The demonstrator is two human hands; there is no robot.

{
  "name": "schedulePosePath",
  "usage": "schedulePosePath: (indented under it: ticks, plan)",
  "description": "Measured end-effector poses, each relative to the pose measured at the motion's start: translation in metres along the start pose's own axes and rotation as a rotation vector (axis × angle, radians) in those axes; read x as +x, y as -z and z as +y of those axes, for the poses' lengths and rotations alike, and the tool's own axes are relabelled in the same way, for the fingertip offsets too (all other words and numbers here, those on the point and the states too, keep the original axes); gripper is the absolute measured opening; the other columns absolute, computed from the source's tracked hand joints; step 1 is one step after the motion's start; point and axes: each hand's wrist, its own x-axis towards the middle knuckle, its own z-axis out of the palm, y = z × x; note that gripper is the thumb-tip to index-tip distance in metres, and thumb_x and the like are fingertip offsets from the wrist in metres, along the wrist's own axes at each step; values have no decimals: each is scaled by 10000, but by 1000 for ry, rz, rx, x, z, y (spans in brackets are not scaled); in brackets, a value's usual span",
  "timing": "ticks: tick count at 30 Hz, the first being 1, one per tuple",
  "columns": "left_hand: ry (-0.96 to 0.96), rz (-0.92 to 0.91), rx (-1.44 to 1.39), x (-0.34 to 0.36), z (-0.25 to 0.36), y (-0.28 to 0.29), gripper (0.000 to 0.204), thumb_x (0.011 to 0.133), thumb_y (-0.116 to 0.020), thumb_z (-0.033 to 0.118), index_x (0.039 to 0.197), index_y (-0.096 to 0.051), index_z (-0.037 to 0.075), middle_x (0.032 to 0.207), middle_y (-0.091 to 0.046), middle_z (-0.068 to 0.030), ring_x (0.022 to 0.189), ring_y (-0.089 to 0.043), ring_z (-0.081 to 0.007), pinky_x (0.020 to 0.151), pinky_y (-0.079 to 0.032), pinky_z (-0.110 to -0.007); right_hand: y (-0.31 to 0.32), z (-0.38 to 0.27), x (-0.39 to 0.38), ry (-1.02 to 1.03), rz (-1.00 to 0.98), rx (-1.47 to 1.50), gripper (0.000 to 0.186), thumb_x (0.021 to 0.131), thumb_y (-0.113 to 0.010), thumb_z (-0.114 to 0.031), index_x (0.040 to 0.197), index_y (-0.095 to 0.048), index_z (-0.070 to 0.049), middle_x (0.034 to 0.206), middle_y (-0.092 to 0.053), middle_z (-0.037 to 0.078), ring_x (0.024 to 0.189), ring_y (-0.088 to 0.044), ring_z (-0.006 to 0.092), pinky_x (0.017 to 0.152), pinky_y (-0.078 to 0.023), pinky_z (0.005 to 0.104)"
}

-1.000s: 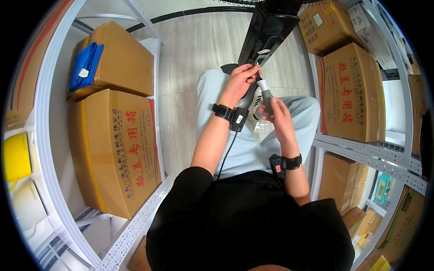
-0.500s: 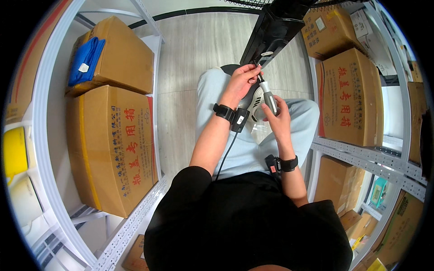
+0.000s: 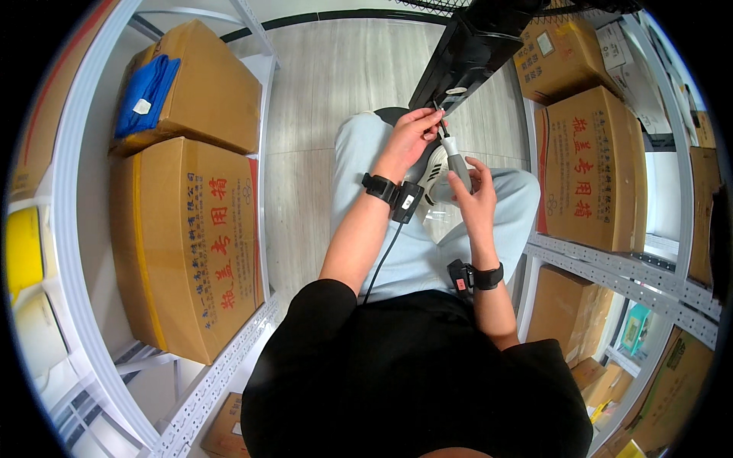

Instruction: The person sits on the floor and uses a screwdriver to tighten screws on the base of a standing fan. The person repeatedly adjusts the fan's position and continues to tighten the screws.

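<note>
Upper centre: slim grey-and-white screwdriver-like tool (image 3: 452,149) angled toward glossy black column (image 3: 467,65). Right hand (image 3: 478,194) loosely curled around handle (image 3: 457,166); left hand (image 3: 411,140) seemingly pinching dark shaft (image 3: 444,127). Probably tool-positioning step; next move calls for steady alignment.

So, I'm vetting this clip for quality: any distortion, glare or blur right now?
Head view: the left shelf post bows, corners go black; head view: soft glare on the glossy black column, fairly even light elsewhere; head view: no obvious blur on the left hand or right hand, though the tip of the grey-handled tool is too small to judge.
</note>
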Motion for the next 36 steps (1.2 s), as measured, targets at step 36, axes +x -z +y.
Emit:
schedulePosePath:
  ticks: [36]
  plan:
    - [-8,12,27,0,0,5,141,873,-630,93,974,-597,0,836,-607,-41,664,-505,-47,540,-372,-163,2,-12,4,-265,-120,319,436,880,-644,-228,1196,-494,33,911,-601,62,766,-622,129,590,-479,230]
